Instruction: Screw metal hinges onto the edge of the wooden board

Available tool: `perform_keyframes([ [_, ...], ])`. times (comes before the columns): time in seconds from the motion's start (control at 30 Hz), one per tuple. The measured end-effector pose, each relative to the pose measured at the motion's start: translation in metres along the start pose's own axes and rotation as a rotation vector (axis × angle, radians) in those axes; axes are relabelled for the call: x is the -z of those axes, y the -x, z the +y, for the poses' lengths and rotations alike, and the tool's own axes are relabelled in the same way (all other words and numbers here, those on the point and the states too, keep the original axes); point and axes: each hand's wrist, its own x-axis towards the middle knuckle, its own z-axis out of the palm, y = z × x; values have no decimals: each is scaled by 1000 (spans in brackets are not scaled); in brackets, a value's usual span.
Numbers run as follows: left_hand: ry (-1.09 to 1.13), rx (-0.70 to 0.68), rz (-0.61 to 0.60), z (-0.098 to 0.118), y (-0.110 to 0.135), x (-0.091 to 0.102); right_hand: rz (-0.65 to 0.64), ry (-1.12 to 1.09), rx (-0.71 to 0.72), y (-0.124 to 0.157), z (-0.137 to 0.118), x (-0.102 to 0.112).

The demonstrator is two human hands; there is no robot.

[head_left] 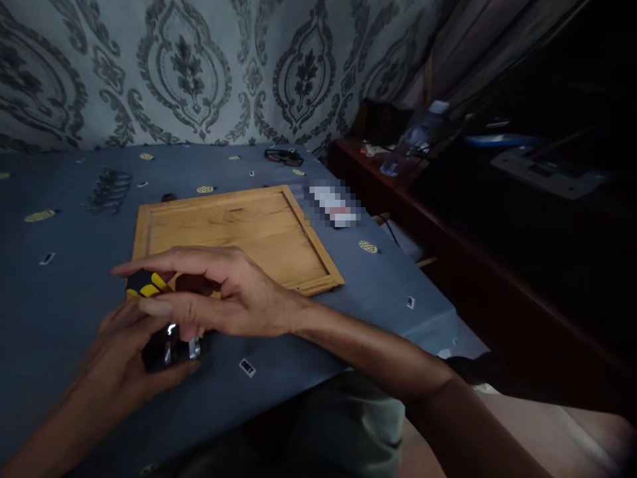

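My left hand [122, 355] is curled around a small dark object with shiny metal parts [172, 348], low over the blue cloth. My right hand [219, 292] reaches across from the right, fingers stretched left over the same object, thumb and lower fingers touching it. Under the right fingers lies a black and yellow tool handle [144, 284], at the near left corner of a shallow wooden tray [308, 232]. Whether the right hand grips the handle or the dark object is hidden.
The table is covered with a blue patterned cloth [64, 299]. Dark eyeglasses [283, 157] lie at the far edge by the patterned wall. A white blurred item [333, 204] sits right of the tray. A dark wooden shelf [448, 226] with a plastic bottle [418, 133] runs along the right.
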Motion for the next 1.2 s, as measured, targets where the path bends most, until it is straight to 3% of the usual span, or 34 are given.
perform_keyframes([
  [0.1, 20, -61, -29, 1, -4, 1, 95, -23, -11, 2, -3, -3],
  [0.23, 11, -70, 59, 22, -6, 9, 194, -54, -23, 1, -1, -7],
  [0.3, -12, -25, -57, 36, -10, 17, 286, 7, 18, 1, -1, -8],
  [0.37, 9, 13, -152, 46, -16, 23, 305, 141, 61, 2, -3, -7],
  [0.5, 57, 50, -170, 51, -21, 27, 334, 303, 51, 5, -7, -3],
  [0.77, 62, 52, -166, 55, -17, 27, 415, 288, 185, 3, -2, -7],
  [0.87, 36, 51, -170, 57, -17, 26, 413, 251, 165, 3, -1, -7],
  [1.03, 70, 31, -143, 57, -18, 26, 425, 404, 149, 5, 0, -4],
  [1.2, 59, 39, -178, 56, -17, 28, 390, 326, 110, 8, -1, -3],
])
